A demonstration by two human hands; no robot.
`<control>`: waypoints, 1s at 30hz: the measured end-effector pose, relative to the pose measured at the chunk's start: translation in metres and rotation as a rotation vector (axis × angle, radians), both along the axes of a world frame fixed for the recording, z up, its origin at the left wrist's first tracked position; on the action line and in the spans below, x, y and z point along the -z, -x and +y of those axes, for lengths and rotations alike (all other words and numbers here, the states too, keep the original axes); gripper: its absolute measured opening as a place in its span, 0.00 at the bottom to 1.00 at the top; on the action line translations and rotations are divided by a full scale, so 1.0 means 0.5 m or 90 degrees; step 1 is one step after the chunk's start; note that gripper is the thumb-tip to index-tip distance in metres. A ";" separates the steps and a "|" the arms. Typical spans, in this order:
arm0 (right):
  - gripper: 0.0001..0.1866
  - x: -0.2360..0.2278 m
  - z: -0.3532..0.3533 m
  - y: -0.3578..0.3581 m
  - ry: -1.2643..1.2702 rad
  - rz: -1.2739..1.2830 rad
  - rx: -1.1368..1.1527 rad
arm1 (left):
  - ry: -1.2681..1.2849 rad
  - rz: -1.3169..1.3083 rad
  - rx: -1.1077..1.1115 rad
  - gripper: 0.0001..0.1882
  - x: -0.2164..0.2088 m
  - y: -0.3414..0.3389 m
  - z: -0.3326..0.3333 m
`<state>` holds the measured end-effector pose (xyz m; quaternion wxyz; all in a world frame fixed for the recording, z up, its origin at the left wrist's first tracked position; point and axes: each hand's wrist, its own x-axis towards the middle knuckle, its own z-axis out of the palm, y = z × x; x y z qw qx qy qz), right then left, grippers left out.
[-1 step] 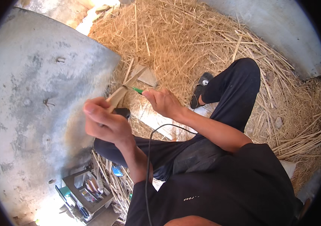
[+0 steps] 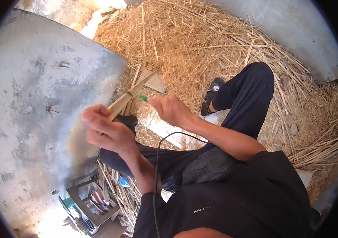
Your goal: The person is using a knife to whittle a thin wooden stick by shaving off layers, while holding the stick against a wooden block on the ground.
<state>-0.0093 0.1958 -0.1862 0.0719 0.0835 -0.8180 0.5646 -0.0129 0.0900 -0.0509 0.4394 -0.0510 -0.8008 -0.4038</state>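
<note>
My left hand [image 2: 109, 131] is closed around a split bamboo strip [image 2: 122, 102], which slants up and away to the right. A darker band, like a node, crosses the strip near its middle. In my right hand [image 2: 173, 112] is a small knife with a green handle [image 2: 142, 97]; the fingers hide most of the handle, and its thin blade is hard to make out. The green part sits just right of the node, with a small gap showing between it and the strip.
Bamboo shavings [image 2: 185, 51] and loose strips cover the floor ahead and to the right. A grey concrete wall [image 2: 50, 75] rises at the left. A metal-framed holder [image 2: 85, 200] with small items stands at lower left. A dark cable [image 2: 156, 178] crosses my left side. My bent legs [image 2: 246, 93] flank the work.
My left hand has shifted slightly left with the bamboo strip. The knife's green handle has dropped slightly, and the thin blade seen against the strip earlier no longer shows clearly.
</note>
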 end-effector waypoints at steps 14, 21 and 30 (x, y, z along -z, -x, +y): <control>0.23 -0.108 -0.013 -0.022 0.014 0.107 0.044 | -0.032 0.011 0.005 0.24 0.002 0.004 -0.007; 0.24 0.068 0.019 0.044 -0.189 -0.115 0.087 | 0.073 0.021 0.049 0.25 -0.009 -0.009 0.027; 0.27 -0.023 -0.004 0.012 0.055 0.107 0.038 | -0.002 0.004 0.021 0.25 0.000 -0.008 0.007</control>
